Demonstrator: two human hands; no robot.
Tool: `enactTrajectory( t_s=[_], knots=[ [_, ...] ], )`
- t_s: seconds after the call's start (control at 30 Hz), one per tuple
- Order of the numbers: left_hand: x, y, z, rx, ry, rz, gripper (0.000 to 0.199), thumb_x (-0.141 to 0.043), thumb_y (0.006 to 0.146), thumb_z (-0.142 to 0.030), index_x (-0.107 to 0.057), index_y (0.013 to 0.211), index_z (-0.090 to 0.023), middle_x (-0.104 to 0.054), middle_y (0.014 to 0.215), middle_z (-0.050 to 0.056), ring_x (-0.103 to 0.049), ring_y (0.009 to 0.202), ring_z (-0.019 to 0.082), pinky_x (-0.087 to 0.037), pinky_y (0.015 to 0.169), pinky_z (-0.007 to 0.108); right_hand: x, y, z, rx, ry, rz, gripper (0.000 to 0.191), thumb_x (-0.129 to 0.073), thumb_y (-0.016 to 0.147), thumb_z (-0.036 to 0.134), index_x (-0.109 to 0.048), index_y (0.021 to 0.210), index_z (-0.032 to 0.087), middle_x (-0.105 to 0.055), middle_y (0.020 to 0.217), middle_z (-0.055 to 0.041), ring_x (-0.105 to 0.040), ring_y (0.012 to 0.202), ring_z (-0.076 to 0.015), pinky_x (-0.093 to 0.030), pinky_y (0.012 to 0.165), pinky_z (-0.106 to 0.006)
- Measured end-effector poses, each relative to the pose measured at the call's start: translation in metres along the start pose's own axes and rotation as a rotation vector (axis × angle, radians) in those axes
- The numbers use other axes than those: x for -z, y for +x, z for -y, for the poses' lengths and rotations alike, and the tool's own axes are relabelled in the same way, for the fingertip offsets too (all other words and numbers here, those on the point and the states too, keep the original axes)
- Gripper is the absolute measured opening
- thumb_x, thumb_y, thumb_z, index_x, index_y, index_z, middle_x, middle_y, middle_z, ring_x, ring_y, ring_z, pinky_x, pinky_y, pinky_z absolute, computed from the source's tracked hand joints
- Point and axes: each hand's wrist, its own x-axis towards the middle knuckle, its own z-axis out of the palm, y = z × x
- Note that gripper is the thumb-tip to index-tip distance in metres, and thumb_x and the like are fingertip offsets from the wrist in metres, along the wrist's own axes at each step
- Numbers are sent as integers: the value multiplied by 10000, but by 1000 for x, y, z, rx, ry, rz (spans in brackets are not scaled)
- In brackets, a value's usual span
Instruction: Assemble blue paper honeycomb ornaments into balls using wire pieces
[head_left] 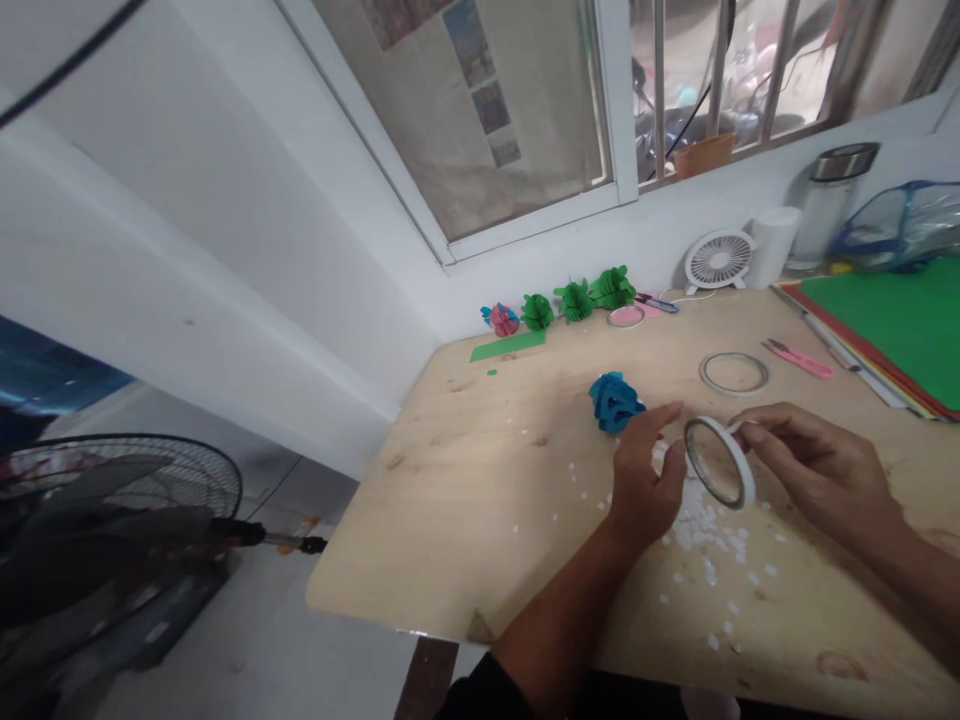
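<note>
- A roll of white tape point(742, 470) is held up on its edge, tilted, by the right hand point(825, 470); its near rim is pinched between thumb and fingers.
- The left hand point(645, 475) is held apart from the right, just beside the roll — thumb and forefinger are spread, and no grip on the roll is seen.
- A folded blue paper piece point(615, 402) is set on the wooden table point(465, 480), just beyond the left fingers; whether it is touched by them cannot be told.
- Small white scraps point(705, 530) are scattered on the tabletop, most thickly below the roll and between the two forearms.
- Beyond the right hand, a thin ring point(735, 393) is laid flat, with pink snips point(806, 362) placed to its right.
- Along the wall, a pink-and-blue paper shape point(504, 320) and three green paper shapes point(576, 301) are lined up — a green strip point(508, 346) is laid in front.
- At the far right, a stack of coloured paper point(892, 320) is topped by a green sheet; a small white fan point(720, 260) is stood near the wall.
</note>
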Motion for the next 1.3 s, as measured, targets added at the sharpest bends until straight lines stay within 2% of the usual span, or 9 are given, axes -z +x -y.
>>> enactTrajectory(
  t_s=[0.17, 0.47, 0.7, 0.8, 0.93, 1.0, 1.1, 1.2, 1.3],
  knots=[
    [-1, -3, -9, 53, -76, -20, 309, -565, 921, -283, -666, 1180, -146, -724, 867, 63, -669, 800, 159, -564, 820, 319, -4, -5, -5, 239, -190, -35, 163, -593, 872, 346, -715, 829, 246, -740, 688, 2, -674, 562, -151, -495, 523, -233],
    [-8, -3, -8, 148, -160, 125, 296, -620, 874, -279, -727, 1120, -155, -762, 1004, 99, -680, 819, 168, -578, 789, 303, -13, -9, 0, 534, -144, 4, 169, -605, 874, 157, -706, 958, 263, -760, 794, -17, -722, 702, -174, -553, 636, -264],
    [-7, -2, -1, 246, -337, 112, 316, -674, 856, -408, -750, 1030, -155, -760, 938, 89, -663, 716, 143, -565, 710, 287, -2, -5, 1, 600, -33, 147, 339, -608, 850, 125, -702, 1128, 293, -769, 896, -30, -729, 788, -187, -562, 686, -288],
    [-9, -1, 1, 305, -459, 72, 336, -707, 835, -461, -748, 958, -151, -738, 835, 59, -630, 610, 102, -543, 640, 252, 5, -3, -6, 523, -69, 98, 275, -597, 848, 159, -701, 1075, 274, -774, 892, -42, -729, 774, -200, -556, 689, -297],
    [-6, 2, -1, 376, -584, 68, 385, -769, 772, -503, -742, 926, -150, -732, 844, 54, -623, 587, 86, -502, 573, 219, 18, 14, -23, 97, -265, -124, 192, -588, 863, 292, -730, 976, 229, -781, 863, -78, -725, 782, -240, -524, 668, -315],
    [-4, 5, -4, 406, -629, 99, 427, -780, 752, -526, -742, 949, -149, -745, 889, 75, -632, 592, 93, -476, 540, 210, 27, 30, -36, -133, -268, -133, 214, -621, 832, 304, -743, 972, 199, -784, 972, -111, -721, 899, -276, -517, 725, -335],
    [-2, 6, -6, 433, -670, 136, 456, -753, 772, -555, -748, 959, -139, -760, 867, 95, -647, 595, 108, -455, 527, 210, 45, 59, -62, -353, -334, 2, 208, -651, 830, 258, -756, 989, 173, -774, 1048, -132, -715, 858, -263, -495, 766, -348],
    [-3, 6, -7, 431, -712, 153, 474, -740, 780, -578, -754, 951, -136, -767, 827, 96, -654, 595, 115, -453, 529, 211, 59, 86, -95, -327, -603, 80, 200, -713, 808, 260, -784, 977, 180, -773, 1051, -147, -686, 761, -243, -443, 688, -346],
    [-4, 5, -5, 434, -725, 180, 501, -744, 766, -597, -759, 957, -134, -771, 803, 97, -649, 579, 118, -450, 523, 216, 62, 106, -125, -145, -817, -4, 108, -725, 789, 226, -794, 793, 144, -773, 893, -197, -624, 636, -226, -361, 590, -348]
  ],
)
